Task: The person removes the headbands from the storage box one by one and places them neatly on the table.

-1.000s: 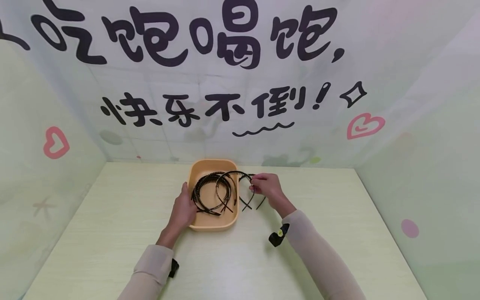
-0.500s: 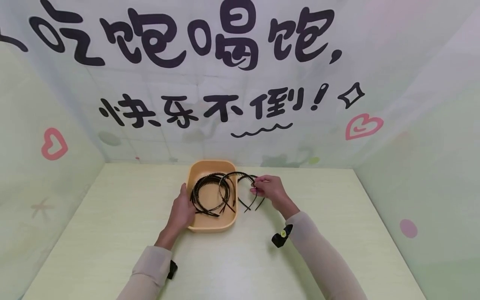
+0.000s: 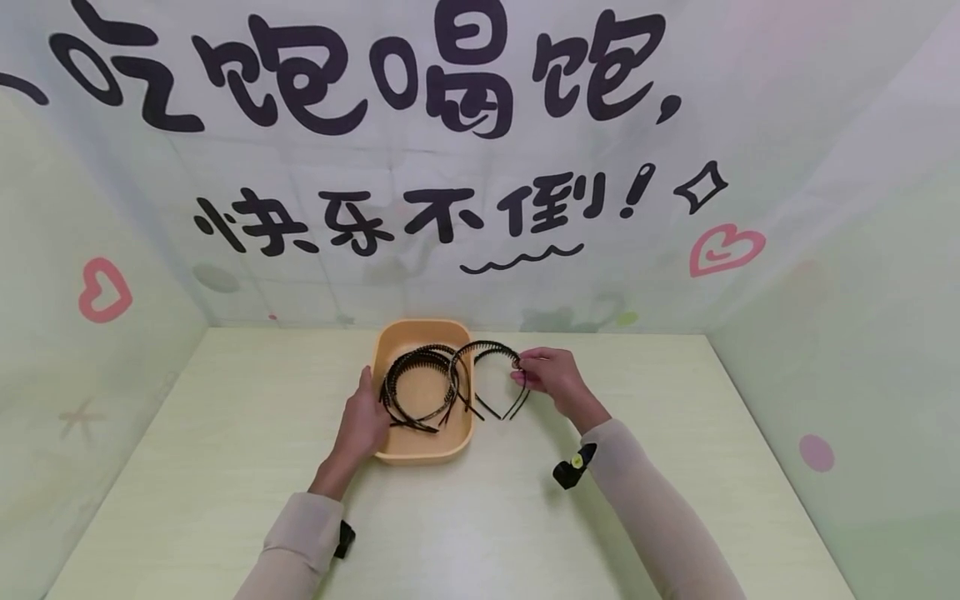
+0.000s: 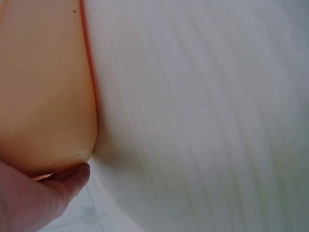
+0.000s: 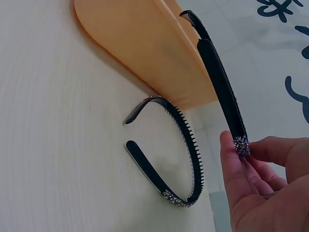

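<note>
An orange plastic bin (image 3: pixel 423 458) sits on the table with several black toothed headbands (image 3: pixel 392 387) piled inside. My left hand (image 3: pixel 365 423) holds the bin by its left side. In the left wrist view, the fingers (image 4: pixel 77 180) bend against the bin's edge. My right hand (image 3: pixel 558 381) pinches one black headband (image 5: pixel 219 77) between thumb and fingers, near a patch of glitter on its band. That headband is raised over the bin's right rim. Below it, another glittered headband (image 5: pixel 197 162) lies on the table, just right of the bin.
A pale wood-grain table (image 3: pixel 247 467) spreads around the bin. White printed walls (image 3: pixel 360 283) enclose it at the back and both sides. The bin stands close to the back wall.
My right hand has shifted a little to the right, carrying the pinched headband with it. The left hand and the bin stay in place.
</note>
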### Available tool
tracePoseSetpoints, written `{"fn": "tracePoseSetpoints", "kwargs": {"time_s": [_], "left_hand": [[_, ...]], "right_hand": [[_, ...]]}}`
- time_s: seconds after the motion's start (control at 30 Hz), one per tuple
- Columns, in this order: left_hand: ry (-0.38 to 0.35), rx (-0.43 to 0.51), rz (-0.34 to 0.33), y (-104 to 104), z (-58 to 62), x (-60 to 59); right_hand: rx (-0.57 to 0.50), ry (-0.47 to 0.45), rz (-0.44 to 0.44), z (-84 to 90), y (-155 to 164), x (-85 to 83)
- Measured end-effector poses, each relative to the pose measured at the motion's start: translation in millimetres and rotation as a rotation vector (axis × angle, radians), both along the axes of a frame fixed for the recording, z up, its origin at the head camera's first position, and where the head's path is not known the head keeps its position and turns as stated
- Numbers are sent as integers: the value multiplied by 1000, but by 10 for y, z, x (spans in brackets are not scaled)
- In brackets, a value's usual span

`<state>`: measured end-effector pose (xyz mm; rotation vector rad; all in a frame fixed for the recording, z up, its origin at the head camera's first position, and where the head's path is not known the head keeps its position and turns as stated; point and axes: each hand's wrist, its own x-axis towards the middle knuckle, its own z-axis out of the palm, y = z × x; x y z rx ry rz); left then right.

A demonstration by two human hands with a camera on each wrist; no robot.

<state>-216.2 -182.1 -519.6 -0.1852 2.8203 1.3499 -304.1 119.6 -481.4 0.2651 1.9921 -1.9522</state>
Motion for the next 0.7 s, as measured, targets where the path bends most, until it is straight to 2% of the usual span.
{"fn": "tracePoseSetpoints", "kwargs": {"time_s": [0.27,0.7], "left_hand": [[17,-6,5,0,-6,-8],[7,-3,7,2,-24,-7]], "right_hand": [[16,-6,-16,23,105,-11],[-11,-12,-64,-88,318,-53]]}}
